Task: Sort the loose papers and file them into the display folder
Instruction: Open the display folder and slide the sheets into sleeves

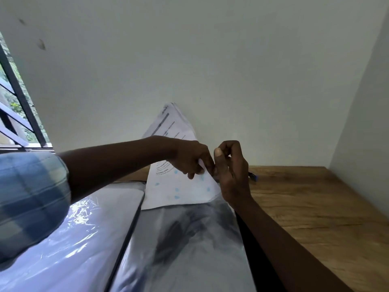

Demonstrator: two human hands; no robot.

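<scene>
White printed papers (179, 186) dotted with blue stand tilted at the far end of the open, glossy display folder (185, 239) on the tabletop (305, 207). The left hand (189, 159) and right hand (229, 165), fingers curled, pinch their right edge.

A: Can we read anything on the paper (179, 190)?
B: Hardly. We see a small slanted word at its top corner, a dark bar under it, then short lines of black print, all too blurred for us to read.
A: And the two bold lines just left of our left hand (189, 160)?
B: We take them for headings in capitals, but we cannot tell the letters. Our hand and forearm hide the print between them and the upper lines.
A: The pale blue marks lower down?
B: Blots to us, neither letters nor numbers.
A: So we read no word, brand or number.
</scene>
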